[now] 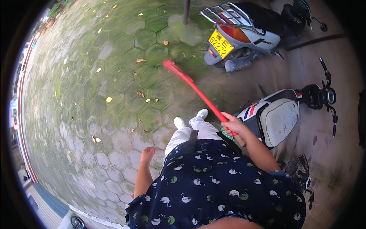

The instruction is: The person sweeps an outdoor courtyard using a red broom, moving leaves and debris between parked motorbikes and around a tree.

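Note:
My right hand (234, 124) grips the lower end of a long red tool (201, 94), which slants up and to the left over the paving. The far end of this tool is blurred, so its exact kind cannot be told. My left hand (148, 154) hangs at my left side, its fingers curled, with nothing visible in it. Several fallen leaves (109, 99) lie scattered on the mossy hexagonal paving (123, 114) ahead of my white shoes (179, 122).
A white scooter with an electric-style seat (278, 123) stands close by my right hand. Farther ahead at the right is a scooter with a metal rear rack (228, 17), near a thin pole (186, 13). A bicycle-like vehicle with a wire basket (297, 169) stands at the lower right.

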The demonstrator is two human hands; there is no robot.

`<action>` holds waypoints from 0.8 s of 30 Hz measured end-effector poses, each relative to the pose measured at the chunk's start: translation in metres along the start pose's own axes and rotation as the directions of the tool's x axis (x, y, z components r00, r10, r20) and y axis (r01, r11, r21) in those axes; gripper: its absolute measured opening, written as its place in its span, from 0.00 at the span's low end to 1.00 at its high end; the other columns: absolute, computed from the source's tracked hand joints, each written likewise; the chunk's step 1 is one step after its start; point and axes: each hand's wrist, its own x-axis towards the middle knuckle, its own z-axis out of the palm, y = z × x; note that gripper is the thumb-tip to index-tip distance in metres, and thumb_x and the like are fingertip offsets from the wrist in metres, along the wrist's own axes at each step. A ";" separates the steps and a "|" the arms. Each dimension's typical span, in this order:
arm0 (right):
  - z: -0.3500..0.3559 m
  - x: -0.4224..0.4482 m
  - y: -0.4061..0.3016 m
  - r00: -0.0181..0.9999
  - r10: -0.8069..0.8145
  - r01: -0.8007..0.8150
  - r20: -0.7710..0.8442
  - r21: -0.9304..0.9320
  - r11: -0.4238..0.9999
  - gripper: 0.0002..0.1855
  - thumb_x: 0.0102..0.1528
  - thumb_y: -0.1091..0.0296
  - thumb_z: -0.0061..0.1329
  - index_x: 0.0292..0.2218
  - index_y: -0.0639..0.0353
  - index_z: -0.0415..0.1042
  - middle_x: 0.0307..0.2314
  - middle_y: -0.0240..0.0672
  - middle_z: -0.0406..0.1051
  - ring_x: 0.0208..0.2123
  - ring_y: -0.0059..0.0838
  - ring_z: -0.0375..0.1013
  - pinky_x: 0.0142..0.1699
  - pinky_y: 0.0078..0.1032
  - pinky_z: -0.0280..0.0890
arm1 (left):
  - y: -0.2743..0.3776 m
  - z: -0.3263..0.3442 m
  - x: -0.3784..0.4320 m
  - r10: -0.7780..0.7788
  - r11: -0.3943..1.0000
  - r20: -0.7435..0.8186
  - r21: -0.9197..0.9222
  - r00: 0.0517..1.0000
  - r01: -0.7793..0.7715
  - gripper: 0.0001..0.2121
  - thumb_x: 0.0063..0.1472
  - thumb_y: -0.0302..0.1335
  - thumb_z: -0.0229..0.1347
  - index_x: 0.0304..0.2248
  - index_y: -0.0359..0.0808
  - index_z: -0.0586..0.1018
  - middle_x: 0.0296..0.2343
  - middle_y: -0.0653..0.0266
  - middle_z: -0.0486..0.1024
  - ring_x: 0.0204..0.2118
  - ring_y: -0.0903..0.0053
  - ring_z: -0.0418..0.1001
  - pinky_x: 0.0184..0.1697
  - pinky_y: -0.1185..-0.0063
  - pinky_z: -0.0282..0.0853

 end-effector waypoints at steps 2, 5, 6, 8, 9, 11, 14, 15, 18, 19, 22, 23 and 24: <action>-0.008 -0.004 0.000 0.999 0.018 -0.015 -0.036 0.063 0.998 0.30 0.43 0.75 0.37 0.48 0.49 0.42 0.11 0.27 0.54 0.08 0.13 0.52 0.11 0.12 0.49 | 0.001 0.000 0.008 0.034 0.999 -0.001 -0.042 0.999 -0.034 0.12 0.47 0.27 0.44 0.30 0.28 0.69 0.21 0.61 0.69 0.22 0.81 0.67 0.27 0.85 0.62; -0.010 -0.007 -0.008 0.990 0.095 -0.079 -0.108 0.140 0.987 0.31 0.44 0.75 0.36 0.48 0.48 0.40 0.12 0.28 0.55 0.08 0.13 0.51 0.11 0.12 0.49 | 0.008 0.004 0.012 0.072 0.989 0.001 -0.127 0.997 -0.071 0.12 0.47 0.26 0.44 0.31 0.28 0.68 0.23 0.60 0.69 0.24 0.81 0.67 0.29 0.85 0.62; -0.012 -0.001 -0.006 0.985 0.104 -0.082 -0.141 0.153 0.985 0.28 0.44 0.76 0.35 0.47 0.49 0.43 0.12 0.29 0.55 0.09 0.13 0.52 0.11 0.12 0.49 | 0.012 0.006 0.010 0.078 0.983 0.004 -0.167 0.997 -0.076 0.12 0.47 0.26 0.44 0.31 0.28 0.68 0.23 0.60 0.69 0.25 0.80 0.67 0.30 0.85 0.62; -0.008 0.012 -0.010 0.982 0.121 -0.100 -0.147 0.145 0.984 0.19 0.44 0.77 0.35 0.39 0.52 0.50 0.11 0.28 0.54 0.08 0.13 0.52 0.10 0.11 0.49 | 0.014 0.009 0.004 0.090 0.976 0.003 -0.197 0.996 -0.088 0.12 0.47 0.26 0.43 0.32 0.28 0.68 0.24 0.60 0.69 0.26 0.80 0.67 0.30 0.85 0.62; -0.010 0.026 -0.005 0.980 0.138 -0.118 -0.144 0.135 0.984 0.17 0.43 0.78 0.35 0.37 0.52 0.52 0.10 0.28 0.54 0.08 0.12 0.51 0.10 0.11 0.48 | 0.014 0.008 0.002 0.112 0.973 0.018 -0.203 0.994 -0.106 0.12 0.47 0.25 0.43 0.32 0.28 0.68 0.25 0.59 0.69 0.26 0.80 0.67 0.31 0.85 0.62; 0.001 0.049 0.000 0.986 0.124 -0.115 -0.115 0.080 0.990 0.13 0.42 0.80 0.36 0.30 0.52 0.51 0.10 0.28 0.53 0.07 0.13 0.51 0.10 0.12 0.48 | 0.005 0.006 -0.001 0.100 0.975 -0.001 -0.198 0.995 -0.098 0.12 0.48 0.26 0.43 0.32 0.29 0.68 0.24 0.61 0.69 0.26 0.81 0.66 0.28 0.86 0.61; 0.061 0.054 -0.015 0.996 0.088 -0.087 0.023 -0.043 0.995 0.11 0.39 0.81 0.35 0.28 0.58 0.52 0.08 0.30 0.55 0.07 0.21 0.55 0.09 0.20 0.50 | -0.032 0.001 -0.001 0.048 0.985 -0.042 -0.162 0.998 -0.054 0.11 0.49 0.27 0.43 0.32 0.31 0.68 0.24 0.63 0.69 0.25 0.82 0.66 0.25 0.87 0.60; 0.082 0.055 -0.023 0.994 0.070 -0.064 0.087 -0.075 0.995 0.12 0.39 0.80 0.34 0.30 0.59 0.53 0.08 0.30 0.55 0.07 0.21 0.54 0.09 0.20 0.50 | -0.043 -0.001 -0.002 0.019 0.991 -0.060 -0.133 0.998 -0.027 0.11 0.49 0.27 0.43 0.32 0.31 0.69 0.24 0.63 0.69 0.24 0.82 0.66 0.24 0.87 0.60; 0.124 0.067 -0.049 0.960 0.030 -0.006 0.280 -0.086 0.996 0.09 0.40 0.78 0.33 0.28 0.59 0.53 0.07 0.31 0.55 0.07 0.22 0.55 0.10 0.20 0.50 | -0.066 -0.002 -0.013 -0.111 0.978 -0.078 -0.188 0.991 0.095 0.10 0.48 0.27 0.43 0.31 0.31 0.69 0.23 0.64 0.69 0.22 0.83 0.66 0.22 0.87 0.60; 0.132 0.079 -0.054 0.932 -0.017 0.044 0.362 -0.067 0.997 0.09 0.41 0.78 0.34 0.28 0.59 0.53 0.08 0.30 0.55 0.08 0.19 0.55 0.10 0.17 0.50 | -0.066 -0.003 -0.018 -0.114 0.977 -0.080 -0.188 0.990 0.098 0.10 0.48 0.27 0.43 0.31 0.31 0.69 0.23 0.64 0.69 0.22 0.83 0.66 0.22 0.87 0.60; 0.141 0.106 -0.084 0.865 0.120 -0.243 0.488 0.197 0.950 0.11 0.43 0.78 0.34 0.32 0.57 0.52 0.11 0.25 0.53 0.09 0.11 0.53 0.10 0.09 0.50 | -0.063 -0.007 -0.025 -0.147 0.972 -0.086 -0.196 0.985 0.128 0.11 0.45 0.26 0.44 0.28 0.29 0.70 0.18 0.64 0.69 0.19 0.83 0.65 0.23 0.86 0.60; 0.136 0.113 -0.089 0.825 0.107 -0.301 0.555 0.270 0.915 0.12 0.43 0.77 0.34 0.33 0.55 0.52 0.12 0.24 0.53 0.09 0.08 0.52 0.10 0.06 0.50 | -0.064 -0.009 -0.023 -0.148 0.970 -0.085 -0.207 0.985 0.128 0.11 0.46 0.27 0.43 0.30 0.31 0.69 0.20 0.64 0.69 0.21 0.83 0.66 0.23 0.86 0.60; 0.133 0.115 -0.091 0.817 0.075 -0.287 0.572 0.289 0.913 0.18 0.44 0.77 0.35 0.39 0.54 0.50 0.11 0.24 0.52 0.09 0.07 0.51 0.11 0.06 0.49 | -0.055 -0.010 -0.022 -0.146 0.967 -0.081 -0.221 0.986 0.125 0.11 0.48 0.27 0.43 0.31 0.32 0.69 0.22 0.64 0.69 0.23 0.82 0.66 0.24 0.87 0.61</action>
